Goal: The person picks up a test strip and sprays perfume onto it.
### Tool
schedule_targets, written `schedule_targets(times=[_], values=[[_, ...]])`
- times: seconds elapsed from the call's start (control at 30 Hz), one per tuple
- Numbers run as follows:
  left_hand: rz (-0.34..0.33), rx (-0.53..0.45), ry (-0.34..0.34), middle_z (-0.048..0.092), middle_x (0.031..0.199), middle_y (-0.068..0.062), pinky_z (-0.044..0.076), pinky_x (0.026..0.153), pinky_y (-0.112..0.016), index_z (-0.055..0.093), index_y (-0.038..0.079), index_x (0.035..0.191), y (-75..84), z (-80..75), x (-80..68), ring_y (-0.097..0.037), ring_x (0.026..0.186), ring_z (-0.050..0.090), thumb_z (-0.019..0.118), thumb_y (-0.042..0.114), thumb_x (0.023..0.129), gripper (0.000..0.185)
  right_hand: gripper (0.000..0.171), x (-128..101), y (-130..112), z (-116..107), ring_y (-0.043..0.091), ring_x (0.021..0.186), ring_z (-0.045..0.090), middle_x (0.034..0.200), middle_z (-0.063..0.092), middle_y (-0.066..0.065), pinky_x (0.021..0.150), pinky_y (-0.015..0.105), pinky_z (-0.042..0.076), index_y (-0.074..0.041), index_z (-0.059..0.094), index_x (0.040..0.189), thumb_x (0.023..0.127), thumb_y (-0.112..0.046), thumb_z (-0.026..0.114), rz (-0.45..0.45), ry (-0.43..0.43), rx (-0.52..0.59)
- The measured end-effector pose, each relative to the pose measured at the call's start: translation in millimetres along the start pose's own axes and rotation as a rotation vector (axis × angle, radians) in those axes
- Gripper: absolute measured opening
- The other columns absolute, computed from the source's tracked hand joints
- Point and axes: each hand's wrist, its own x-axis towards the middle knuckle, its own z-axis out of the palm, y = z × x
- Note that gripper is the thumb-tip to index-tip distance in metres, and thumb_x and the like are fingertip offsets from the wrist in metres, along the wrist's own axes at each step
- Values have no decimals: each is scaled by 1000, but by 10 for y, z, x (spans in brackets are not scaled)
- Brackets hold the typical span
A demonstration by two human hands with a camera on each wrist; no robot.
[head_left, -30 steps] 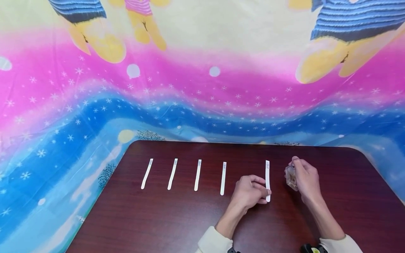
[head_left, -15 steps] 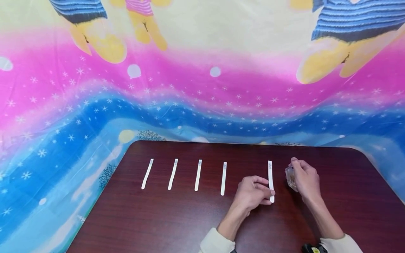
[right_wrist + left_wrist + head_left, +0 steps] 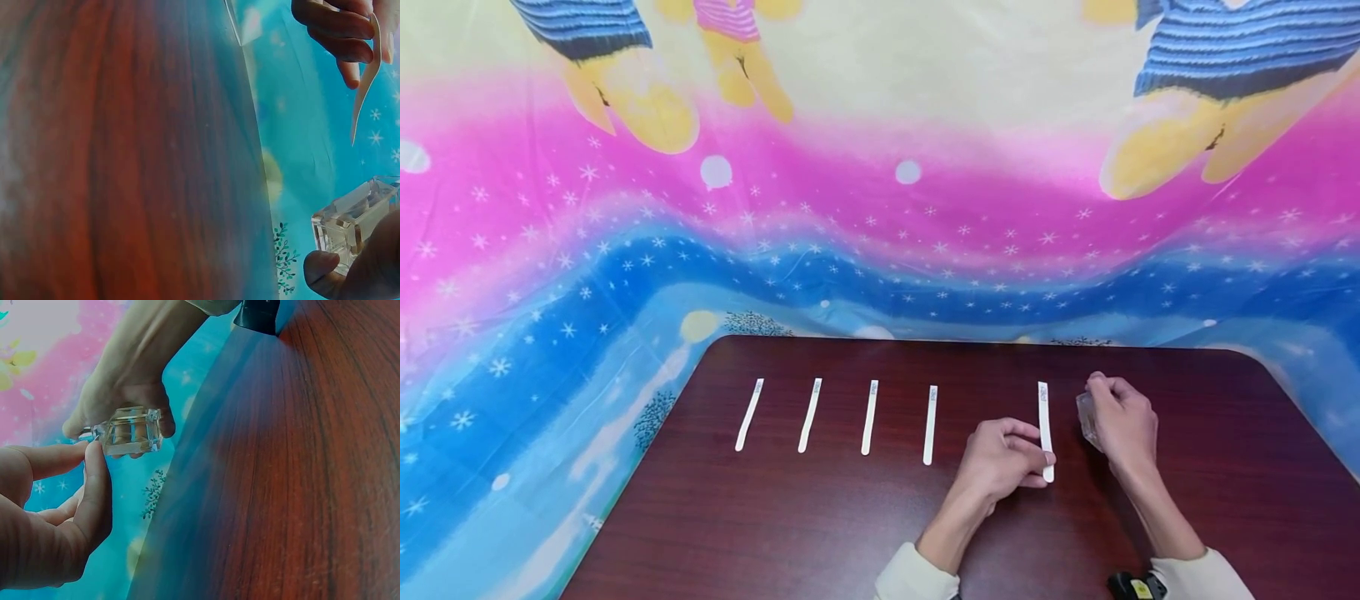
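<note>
My left hand [image 3: 1003, 454] pinches a narrow white paper strip [image 3: 1044, 412] near its rounded lower end. The strip's upper end bears small dark writing, too small to read, and in the right wrist view the strip [image 3: 369, 78] looks slightly bent. To its right, my right hand [image 3: 1126, 425] grips a clear glass perfume bottle [image 3: 1087, 421], with a finger or thumb at its top. The left wrist view shows the faceted bottle [image 3: 132, 432] held in the right hand. Bottle and strip are apart. Fingers hide part of the bottle.
Several similar white strips lie in a spaced row on the dark reddish-brown wooden table [image 3: 760, 517], left of my hands; the nearest strip [image 3: 930, 425] is by my left hand. A colourful printed cloth [image 3: 865, 208] hangs behind the table's far edge.
My left hand has shifted slightly right with its strip, closer to the bottle. The bottle has turned a little in my right hand, which stays nearly in place.
</note>
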Motion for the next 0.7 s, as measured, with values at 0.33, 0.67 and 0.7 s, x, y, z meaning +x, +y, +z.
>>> schedule_targets(times=[0.33, 0.67, 0.7], values=[[1, 25, 7, 77, 76, -5, 67, 60, -35, 74, 10, 96, 14, -8, -13, -15, 54, 69, 82, -11, 81, 26, 50, -9, -22, -53, 5, 68, 63, 67, 66, -14, 55, 27, 54, -19, 66, 94, 109, -61, 42, 92, -104, 208], [6, 60, 12, 77, 76, -4, 67, 58, -33, 75, 9, 97, 5, -43, 14, -14, 58, 70, 83, -10, 82, 26, 47, -25, -41, -79, 8, 67, 68, 71, 67, -9, 56, 28, 60, -15, 62, 95, 113, -53, 41, 74, -201, 386], [8, 73, 14, 76, 76, -3, 67, 59, -34, 75, 10, 97, 3, -52, 19, -14, 58, 69, 84, -10, 82, 26, 47, -24, -39, -81, 8, 68, 68, 72, 68, -10, 56, 28, 60, -14, 62, 96, 113, -52, 41, 71, -207, 386]])
